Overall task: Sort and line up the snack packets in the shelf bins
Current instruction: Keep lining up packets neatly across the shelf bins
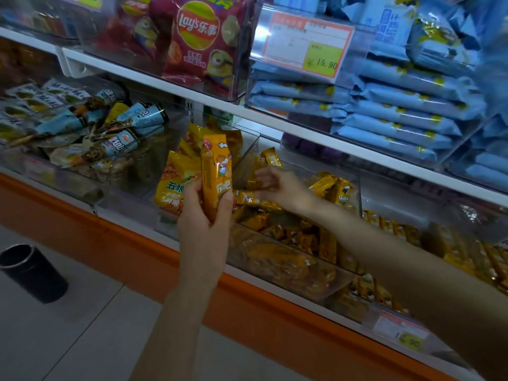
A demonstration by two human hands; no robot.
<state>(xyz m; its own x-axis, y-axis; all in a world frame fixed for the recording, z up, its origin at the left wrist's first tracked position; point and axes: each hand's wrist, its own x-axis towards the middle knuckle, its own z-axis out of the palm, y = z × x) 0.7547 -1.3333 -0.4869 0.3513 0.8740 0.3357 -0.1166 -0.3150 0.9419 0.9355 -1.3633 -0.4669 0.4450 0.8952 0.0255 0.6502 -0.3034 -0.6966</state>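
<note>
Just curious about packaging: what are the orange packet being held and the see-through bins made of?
Orange packet: likely thin plastic film, glossy, with sheen and a flat sealed top. Bin: clear rigid plastic, perhaps acrylic; packets show through its walls, and the edges glint.

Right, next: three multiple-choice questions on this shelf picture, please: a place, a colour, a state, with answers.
1. Where is the red Lay's bag? A) upper clear bin B) on the floor C) lowest bin
2. What colour are the stacked packets at upper right? A) green B) blue C) black
3. What is the left hand doing? A) hanging idle B) pressing a price tag C) gripping an orange packet upright

1 A: it stands in that bin. 2 B: pale blue wrappers. 3 C: fingers and thumb wrap it.
</note>
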